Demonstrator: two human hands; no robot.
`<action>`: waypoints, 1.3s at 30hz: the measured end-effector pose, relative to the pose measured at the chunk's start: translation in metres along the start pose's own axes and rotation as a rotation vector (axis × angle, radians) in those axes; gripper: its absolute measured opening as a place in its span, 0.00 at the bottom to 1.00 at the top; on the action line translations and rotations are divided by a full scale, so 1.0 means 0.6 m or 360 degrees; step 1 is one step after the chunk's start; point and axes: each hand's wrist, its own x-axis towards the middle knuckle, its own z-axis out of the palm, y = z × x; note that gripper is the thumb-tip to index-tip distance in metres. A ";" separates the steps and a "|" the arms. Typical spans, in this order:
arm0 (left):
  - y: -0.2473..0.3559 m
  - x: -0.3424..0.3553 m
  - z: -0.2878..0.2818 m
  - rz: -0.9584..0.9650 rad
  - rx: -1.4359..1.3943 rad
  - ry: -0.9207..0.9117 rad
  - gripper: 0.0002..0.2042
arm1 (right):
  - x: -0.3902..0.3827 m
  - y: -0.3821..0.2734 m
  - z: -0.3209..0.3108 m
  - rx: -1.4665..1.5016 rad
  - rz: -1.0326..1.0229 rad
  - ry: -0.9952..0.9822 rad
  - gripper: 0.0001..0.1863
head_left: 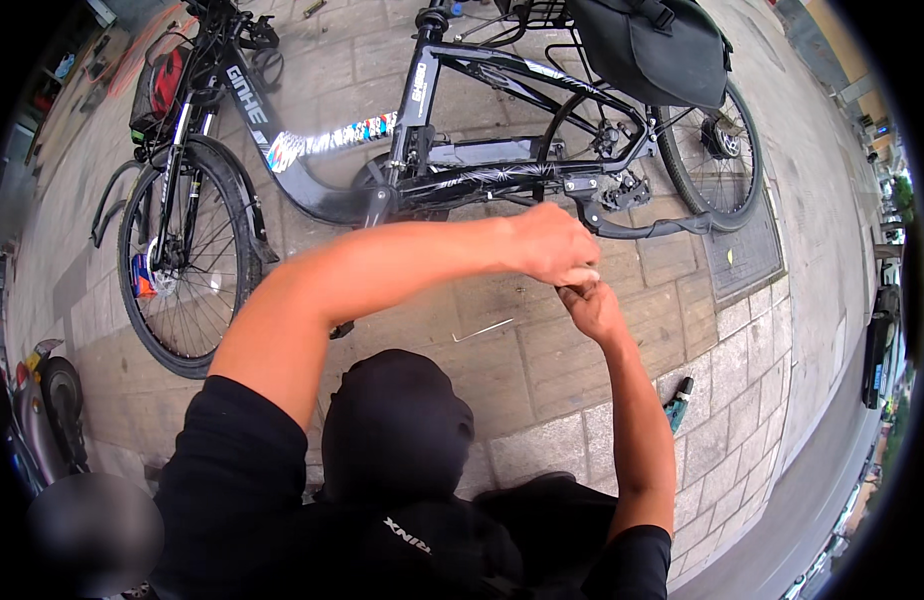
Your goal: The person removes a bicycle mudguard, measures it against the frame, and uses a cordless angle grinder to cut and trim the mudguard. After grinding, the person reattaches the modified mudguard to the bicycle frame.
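My left hand (554,245) reaches across from the left, just below the frame of a black bicycle (472,180). Its fingers are closed, knuckles up. My right hand (594,308) comes up from below and meets it, fingers pinched together. The fingertips of both hands are close together over the pavement. A small dark bit shows at the right fingertips, too small to name. Just above the hands runs a long dark bar (647,230) at the bicycle's lower rear. An L-shaped hex key (482,330) lies on the paving to the left of my hands.
A green and black tool or bottle (679,404) lies beyond my right forearm. The bicycle carries a black pannier bag (657,50) at the rear and a red and black bag (162,90) in front. A metal cover (747,250) is set in the ground. Another vehicle (52,410) stands at left.
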 end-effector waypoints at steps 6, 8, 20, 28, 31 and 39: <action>-0.142 -0.068 -0.065 -0.0960 -0.0501 0.0817 0.19 | 0.071 -0.058 0.053 0.0086 -0.0104 0.0170 0.18; -0.218 -0.070 -0.060 -0.1347 -0.0549 0.0924 0.26 | 0.094 -0.115 0.061 0.0255 -0.0083 0.0139 0.19; -0.341 -0.048 -0.046 -0.1802 -0.1740 0.0519 0.16 | 0.194 -0.196 0.076 0.0644 0.0150 -0.0045 0.22; -0.406 -0.067 -0.052 -0.1766 -0.1785 0.0866 0.12 | 0.078 -0.119 0.038 0.0294 -0.0010 0.0098 0.30; -0.448 -0.072 -0.039 -0.1756 -0.1813 0.1087 0.12 | -0.002 -0.057 0.006 0.0255 0.0079 -0.0084 0.28; -0.437 -0.078 -0.077 -0.1784 -0.1709 0.1032 0.15 | -0.178 0.077 -0.050 0.0228 0.0536 -0.0320 0.27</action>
